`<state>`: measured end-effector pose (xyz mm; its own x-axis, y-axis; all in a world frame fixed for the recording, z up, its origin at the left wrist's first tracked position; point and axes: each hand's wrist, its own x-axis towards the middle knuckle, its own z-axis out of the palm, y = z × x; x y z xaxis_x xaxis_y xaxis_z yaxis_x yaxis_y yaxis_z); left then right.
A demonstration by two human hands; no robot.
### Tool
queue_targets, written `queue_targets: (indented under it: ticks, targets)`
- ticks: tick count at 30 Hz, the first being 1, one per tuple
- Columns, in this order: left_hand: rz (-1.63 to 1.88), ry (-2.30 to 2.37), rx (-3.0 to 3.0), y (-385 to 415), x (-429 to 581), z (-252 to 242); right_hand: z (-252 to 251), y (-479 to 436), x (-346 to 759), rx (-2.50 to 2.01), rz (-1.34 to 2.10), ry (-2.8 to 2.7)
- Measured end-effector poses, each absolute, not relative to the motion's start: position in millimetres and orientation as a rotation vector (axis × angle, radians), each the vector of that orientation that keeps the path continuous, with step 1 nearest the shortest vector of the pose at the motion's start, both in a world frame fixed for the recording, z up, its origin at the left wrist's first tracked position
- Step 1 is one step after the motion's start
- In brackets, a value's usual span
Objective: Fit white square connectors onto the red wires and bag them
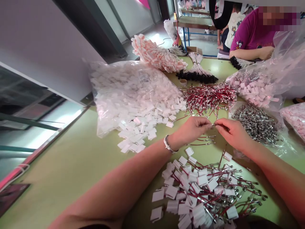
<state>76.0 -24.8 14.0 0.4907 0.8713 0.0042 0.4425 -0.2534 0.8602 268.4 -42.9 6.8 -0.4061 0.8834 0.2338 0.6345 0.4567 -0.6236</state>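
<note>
My left hand (192, 128) and my right hand (230, 131) meet fingertip to fingertip over the green table (71, 165). Both are pinched on a small metal-tipped red wire piece (213, 125) held between them. A silver bracelet (168, 145) circles my left wrist. Below my hands lies a heap of red wires fitted with white plastic housings (205, 190). A few loose red wires (205, 140) rest just under my fingers. A pile of bare red wires with metal ends (209, 95) sits right behind my hands.
A torn clear bag spills white plastic housings (138, 101) at left. A bag of small metal cylinders (257, 122) lies at right, bags of pinkish-white parts (254, 87) behind it. Bundled wire assemblies (157, 55) and black-tipped bundles (196, 74) lie farther back. Another person's arm (250, 54) rests at the far edge.
</note>
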Motion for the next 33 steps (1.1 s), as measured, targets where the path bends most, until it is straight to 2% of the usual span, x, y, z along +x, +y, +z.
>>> queue_targets:
  ticks: [3,9,13,17,22,25,33]
  targets:
    - [0.646,1.084,2.04,-23.6,73.5,8.3,11.0,-40.2,271.4,-1.328,0.742,-2.129]
    - [0.58,0.95,2.727,-27.4,72.2,6.6,16.9,-41.1,267.6,-1.577,1.058,-2.116]
    - [0.606,0.892,2.613,-18.6,63.0,15.9,14.0,-39.3,270.0,-1.514,1.228,-1.988]
    - [0.755,1.063,2.174,-8.1,54.0,19.7,14.2,-33.5,278.6,-1.503,0.975,-1.811]
    - [0.719,1.08,1.812,-14.4,68.3,18.3,11.8,-39.5,272.1,-1.382,0.896,-1.863]
    - [0.71,1.021,1.723,-20.8,77.0,18.0,9.3,-44.0,266.9,-1.31,0.761,-1.926]
    - [0.68,1.038,1.806,-22.2,75.8,11.5,8.1,-43.6,268.7,-1.255,0.668,-2.04]
